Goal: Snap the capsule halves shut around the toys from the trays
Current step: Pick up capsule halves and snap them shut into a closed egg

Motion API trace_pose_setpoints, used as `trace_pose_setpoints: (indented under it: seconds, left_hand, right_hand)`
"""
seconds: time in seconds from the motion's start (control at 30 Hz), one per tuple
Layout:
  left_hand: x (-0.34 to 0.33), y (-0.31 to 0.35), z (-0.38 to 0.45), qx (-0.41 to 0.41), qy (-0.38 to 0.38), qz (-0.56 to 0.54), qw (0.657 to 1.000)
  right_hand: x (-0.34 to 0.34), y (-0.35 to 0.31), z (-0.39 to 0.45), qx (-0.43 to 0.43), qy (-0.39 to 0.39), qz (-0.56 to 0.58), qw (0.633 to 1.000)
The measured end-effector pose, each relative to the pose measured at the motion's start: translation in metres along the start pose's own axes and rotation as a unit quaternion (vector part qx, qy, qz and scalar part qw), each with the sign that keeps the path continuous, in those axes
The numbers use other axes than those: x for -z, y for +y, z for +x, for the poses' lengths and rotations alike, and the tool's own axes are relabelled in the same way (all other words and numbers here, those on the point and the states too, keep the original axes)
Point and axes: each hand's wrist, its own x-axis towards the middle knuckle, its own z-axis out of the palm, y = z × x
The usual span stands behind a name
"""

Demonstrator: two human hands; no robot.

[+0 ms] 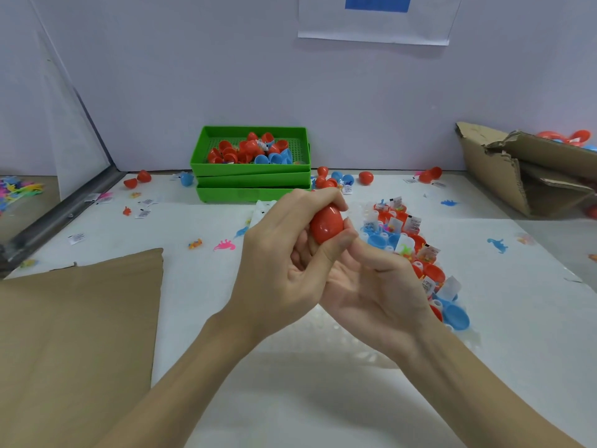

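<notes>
Closing step: left hand (284, 253) and right hand (371, 286) both curled round red capsule (326, 223), squeezing. Seam hidden; next, confirm snap, set aside.

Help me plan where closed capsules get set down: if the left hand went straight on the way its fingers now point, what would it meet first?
The left hand grips the red capsule, fingers pointing up-right. Past it, probably the loose capsules beside the green trays; depth is unclear.

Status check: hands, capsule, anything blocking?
Both hands, left and right, grip red capsule. Capsule looks closed, held above table. Nothing blocking.
</notes>
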Motion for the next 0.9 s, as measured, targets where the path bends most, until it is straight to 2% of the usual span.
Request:
trace_pose_setpoints:
  seconds: [0.4,0.5,0.57,0.6,0.63,0.67,0.7,0.73,0.77,0.9]
  left_hand:
    - [-0.008,-0.012,-0.004,0.085,-0.033,-0.031,0.995]
    - [-0.007,-0.013,-0.003,0.103,-0.067,-0.05,0.991]
    - [-0.005,-0.015,0.0,0.112,-0.075,-0.063,0.989]
    - [-0.005,-0.016,0.001,0.13,-0.067,-0.08,0.986]
    - [-0.004,-0.016,0.002,0.16,-0.052,-0.106,0.98]
    - [-0.003,-0.017,0.004,0.197,-0.037,-0.14,0.97]
    - [-0.002,-0.017,0.005,0.233,-0.029,-0.177,0.956]
    - [-0.002,-0.018,0.006,0.263,-0.028,-0.205,0.942]
    - [-0.003,-0.018,0.005,0.287,-0.031,-0.219,0.932]
    - [-0.005,-0.023,0.003,0.353,-0.049,-0.312,0.881]
  right_hand:
    - [0.001,-0.007,0.0,-0.002,0.049,0.005,0.999]
    - [0.004,-0.011,0.001,0.053,0.101,-0.061,0.992]
    - [0.004,-0.014,0.001,0.113,0.141,-0.166,0.969]
    - [0.005,-0.015,0.001,0.147,0.174,-0.265,0.937]
    - [0.006,-0.016,0.0,0.189,0.222,-0.395,0.871]
    - [0.007,-0.016,0.0,0.236,0.264,-0.529,0.771]
    - [0.008,-0.016,0.0,0.276,0.274,-0.629,0.673]
    - [0.01,-0.015,0.0,0.305,0.264,-0.688,0.603]
    - [0.011,-0.014,0.0,0.322,0.249,-0.714,0.57]
    - [0.016,-0.012,0.001,0.346,0.225,-0.74,0.532]
